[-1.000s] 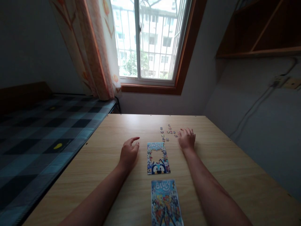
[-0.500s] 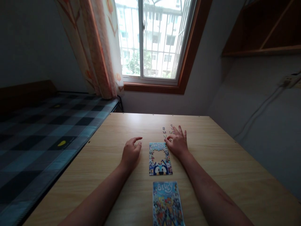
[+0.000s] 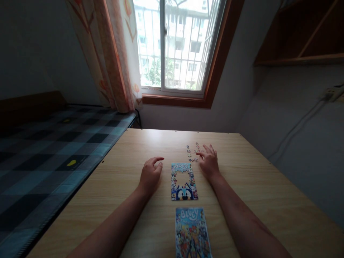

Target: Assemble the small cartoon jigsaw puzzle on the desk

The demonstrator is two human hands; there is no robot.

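A partly assembled jigsaw puzzle (image 3: 174, 184) lies flat on the wooden table, with a gap of bare tabletop in its middle. Beyond its top edge lie several loose puzzle pieces (image 3: 189, 156). My right hand (image 3: 209, 163) rests just right of these pieces, fingers apart, the index fingertip at or over one of them; the thumb is partly hidden. To the left of the puzzle, my left hand (image 3: 151, 173) lies on the table with its index finger stretched out and nothing in it. Closer to me is a picture card (image 3: 192, 231) printed "Bluey".
The wooden table (image 3: 120, 215) runs up toward a window (image 3: 185, 46) with a curtain (image 3: 115, 53). A bed with a checked cover (image 3: 88, 138) stands along the left side. Wooden shelving (image 3: 301, 59) and a cable (image 3: 298, 125) are on the right wall.
My right hand has moved right, away from the puzzle's top corner, and its pinched fingers have parted. More loose pieces show beside it. My left hand stays in place.
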